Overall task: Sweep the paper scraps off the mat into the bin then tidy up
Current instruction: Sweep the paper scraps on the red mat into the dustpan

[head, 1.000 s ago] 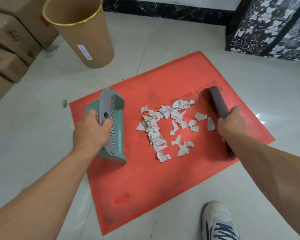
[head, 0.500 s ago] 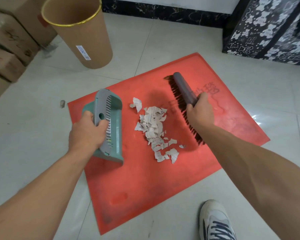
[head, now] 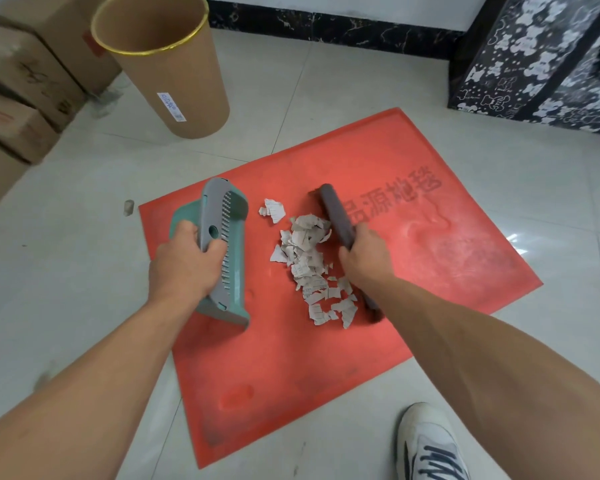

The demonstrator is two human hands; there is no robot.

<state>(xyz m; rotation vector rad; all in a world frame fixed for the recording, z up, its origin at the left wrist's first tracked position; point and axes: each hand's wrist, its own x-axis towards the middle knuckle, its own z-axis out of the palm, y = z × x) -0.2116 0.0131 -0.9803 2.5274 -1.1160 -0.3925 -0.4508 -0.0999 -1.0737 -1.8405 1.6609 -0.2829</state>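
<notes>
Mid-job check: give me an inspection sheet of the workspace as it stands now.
Surface: red rubber mat on pale tiled floor.
Job's things: white paper scraps piled mid-mat; teal and grey plastic dustpan left of the pile; dark hand brush right of it; brown cardboard bin upright off the mat.
Clutter: one small scrap on the floor left of the mat.
Grippers: left hand grips the dustpan; right hand grips the brush.
Cables: nothing seen.
Surroundings: cardboard boxes, black patterned box, white shoe.
</notes>
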